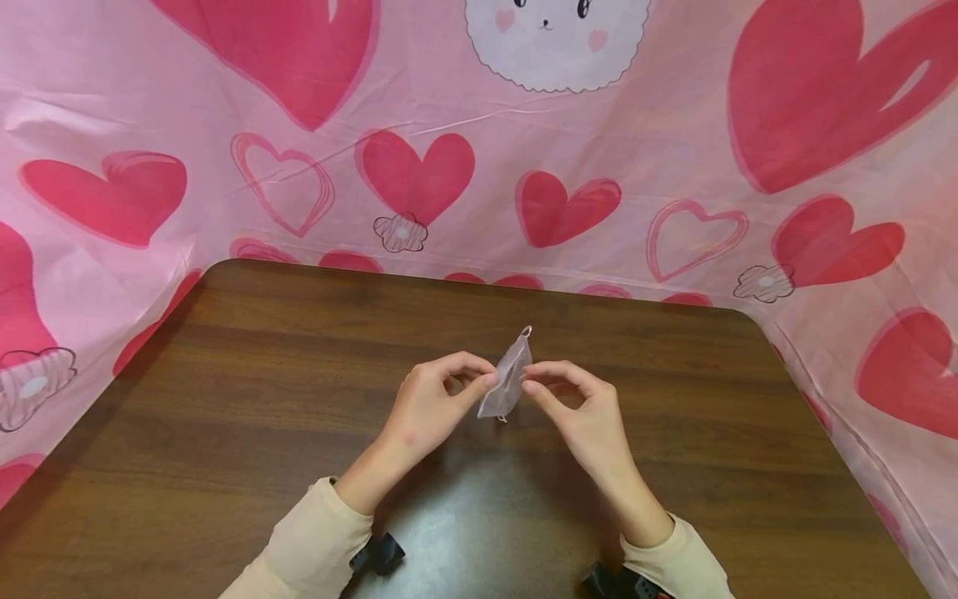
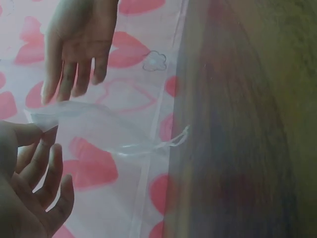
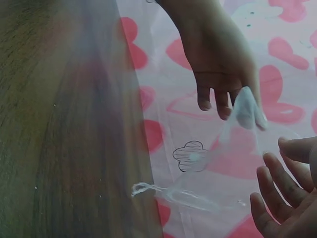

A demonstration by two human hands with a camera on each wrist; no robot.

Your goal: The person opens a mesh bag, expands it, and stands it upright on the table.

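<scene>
A small sheer white drawstring pouch [image 1: 512, 381] hangs over the table between both hands, its cord loops showing at top and bottom in the head view. My left hand [image 1: 436, 401] pinches one edge of it between thumb and fingertips; the left wrist view shows the pouch [image 2: 96, 126] stretching away from that pinch, with the cord at the far end. My right hand [image 1: 582, 409] is at the pouch's other side, thumb and forefinger tips right by its edge. In the right wrist view the right hand's fingers [image 3: 273, 186] are loosely bent and spread, with no cloth showing between them.
A dark brown wooden table [image 1: 299, 349] with rounded far corners lies under the hands. Pink cloth [image 1: 479, 108] printed with red hearts hangs behind it and along both sides. Black wrist devices [image 1: 387, 554] show below the cream sleeves [image 1: 314, 532].
</scene>
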